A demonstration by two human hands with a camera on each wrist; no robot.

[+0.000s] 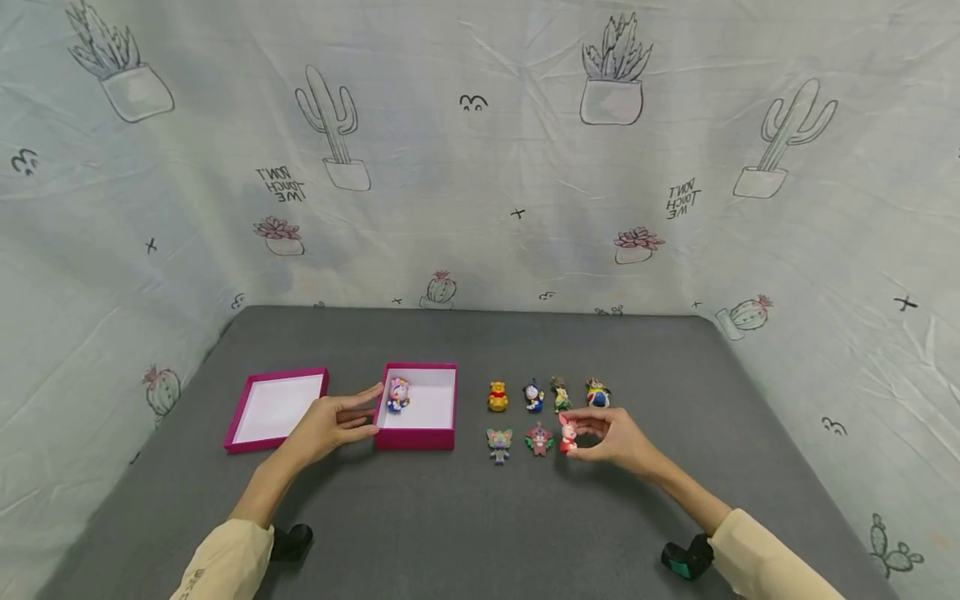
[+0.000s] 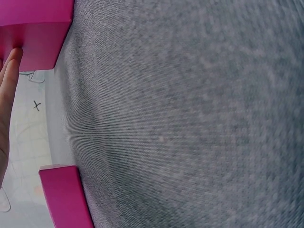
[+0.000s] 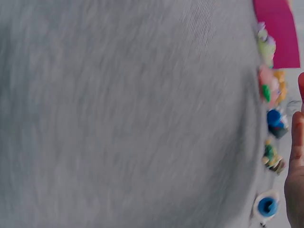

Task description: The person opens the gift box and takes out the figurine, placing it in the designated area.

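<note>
My left hand touches the left side of a magenta box with fairly straight fingers; the left wrist view shows fingertips on the box wall. Inside the white-lined box, near its left wall, is a small purple-and-white figurine. At the right end of the front row, my right hand pinches a pink long-eared figurine between thumb and fingers. Only part of this hand shows in the right wrist view, and the pinched figurine is out of sight there.
Beside the pink figurine are a reddish figurine and a grey-purple one. Behind stand a yellow bear figurine, a blue-and-white one, a green one and a multicoloured one. A magenta lid lies left on the grey cloth.
</note>
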